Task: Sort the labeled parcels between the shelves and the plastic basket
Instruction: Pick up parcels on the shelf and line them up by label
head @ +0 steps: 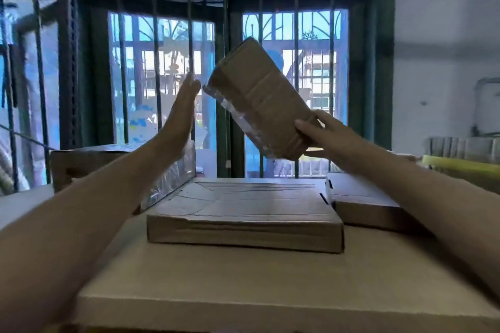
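Closest to the camera, 2 bare forearms reach forward over a pale board. On this board lies a flat cardboard box, with another flat box just beside it on the right and a taller taped box on the left. Above them the right hand grips the lower end of a brown parcel, which is tilted in the air before the barred window. The left hand is flat with straight fingers, just beside the parcel's corner; if it touches, I cannot tell.
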Action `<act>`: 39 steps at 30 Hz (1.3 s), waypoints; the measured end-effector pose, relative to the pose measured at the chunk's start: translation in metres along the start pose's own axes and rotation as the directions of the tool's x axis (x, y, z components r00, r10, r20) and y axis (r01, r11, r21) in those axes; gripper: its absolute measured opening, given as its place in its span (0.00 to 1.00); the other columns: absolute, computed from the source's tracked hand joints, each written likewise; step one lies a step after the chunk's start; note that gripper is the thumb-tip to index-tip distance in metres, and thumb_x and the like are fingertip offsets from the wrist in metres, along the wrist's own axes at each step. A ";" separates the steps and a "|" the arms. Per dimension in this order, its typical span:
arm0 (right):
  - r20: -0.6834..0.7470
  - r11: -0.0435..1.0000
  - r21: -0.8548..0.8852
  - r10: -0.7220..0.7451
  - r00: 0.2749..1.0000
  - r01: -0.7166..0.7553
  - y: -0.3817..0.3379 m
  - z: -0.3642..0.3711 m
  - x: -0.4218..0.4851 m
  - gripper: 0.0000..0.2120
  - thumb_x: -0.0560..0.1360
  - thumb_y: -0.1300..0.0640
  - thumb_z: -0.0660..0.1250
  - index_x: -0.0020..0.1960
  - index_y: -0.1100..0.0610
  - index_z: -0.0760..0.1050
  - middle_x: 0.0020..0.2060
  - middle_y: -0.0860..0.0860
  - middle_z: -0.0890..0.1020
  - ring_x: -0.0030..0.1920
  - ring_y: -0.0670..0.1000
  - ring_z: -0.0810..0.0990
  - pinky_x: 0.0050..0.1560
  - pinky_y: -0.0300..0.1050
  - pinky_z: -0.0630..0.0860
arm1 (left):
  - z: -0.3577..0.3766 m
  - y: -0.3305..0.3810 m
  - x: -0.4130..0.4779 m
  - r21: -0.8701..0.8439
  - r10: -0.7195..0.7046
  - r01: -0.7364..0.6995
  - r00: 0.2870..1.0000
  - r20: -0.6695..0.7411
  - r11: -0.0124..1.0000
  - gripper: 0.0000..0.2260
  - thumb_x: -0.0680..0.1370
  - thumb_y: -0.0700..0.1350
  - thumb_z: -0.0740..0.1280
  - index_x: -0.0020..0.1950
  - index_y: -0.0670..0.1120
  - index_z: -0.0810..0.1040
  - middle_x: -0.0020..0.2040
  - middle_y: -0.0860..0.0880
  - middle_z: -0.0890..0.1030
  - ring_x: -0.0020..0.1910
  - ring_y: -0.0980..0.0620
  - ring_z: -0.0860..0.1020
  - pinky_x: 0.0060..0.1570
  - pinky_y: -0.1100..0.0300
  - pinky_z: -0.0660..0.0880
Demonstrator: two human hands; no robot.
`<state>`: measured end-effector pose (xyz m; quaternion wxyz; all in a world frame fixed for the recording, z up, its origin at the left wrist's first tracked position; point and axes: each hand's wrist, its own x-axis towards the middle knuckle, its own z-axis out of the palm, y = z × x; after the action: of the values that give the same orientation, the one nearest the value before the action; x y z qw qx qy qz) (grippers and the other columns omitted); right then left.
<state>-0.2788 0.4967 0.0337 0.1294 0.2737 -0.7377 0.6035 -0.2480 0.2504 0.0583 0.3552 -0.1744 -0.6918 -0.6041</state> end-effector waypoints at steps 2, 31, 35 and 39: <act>0.068 0.993 0.076 0.087 0.994 -0.093 0.000 0.001 0.001 0.20 0.76 0.48 0.63 0.66 0.52 0.66 0.55 0.55 0.77 0.50 0.54 0.80 0.55 0.51 0.77 | -0.003 -0.004 -0.005 0.069 -0.029 0.024 0.998 0.061 0.997 0.24 0.80 0.57 0.54 0.75 0.58 0.52 0.77 0.52 0.51 0.75 0.47 0.56 0.70 0.45 0.53; -0.184 0.994 0.078 0.085 0.979 -0.072 0.013 -0.003 0.004 0.20 0.77 0.45 0.60 0.67 0.48 0.66 0.60 0.53 0.73 0.60 0.55 0.73 0.57 0.55 0.74 | 0.011 -0.018 -0.015 0.245 0.037 -0.013 0.995 -0.094 0.969 0.07 0.78 0.51 0.61 0.49 0.49 0.70 0.49 0.47 0.76 0.49 0.47 0.77 0.44 0.58 0.73; -0.166 0.997 -0.052 0.048 0.985 -0.057 0.015 -0.007 0.005 0.20 0.77 0.47 0.60 0.69 0.46 0.64 0.62 0.50 0.70 0.61 0.53 0.70 0.59 0.55 0.72 | 0.009 -0.021 -0.014 0.331 0.025 -0.036 0.999 0.038 0.943 0.18 0.79 0.56 0.59 0.67 0.55 0.65 0.52 0.49 0.76 0.52 0.48 0.76 0.51 0.56 0.72; 0.013 0.897 -0.442 0.041 0.999 -0.031 0.024 -0.002 0.003 0.22 0.78 0.49 0.60 0.71 0.51 0.64 0.64 0.51 0.72 0.60 0.52 0.73 0.62 0.51 0.71 | 0.004 -0.031 -0.017 0.597 -0.314 0.072 0.897 0.311 0.799 0.22 0.80 0.59 0.49 0.72 0.51 0.60 0.67 0.46 0.70 0.59 0.48 0.73 0.55 0.54 0.73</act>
<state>-0.2950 0.5006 0.0158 0.1687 0.2304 -0.8615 0.4198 -0.2581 0.2506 0.0238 0.1792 -0.1048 -0.9118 -0.3544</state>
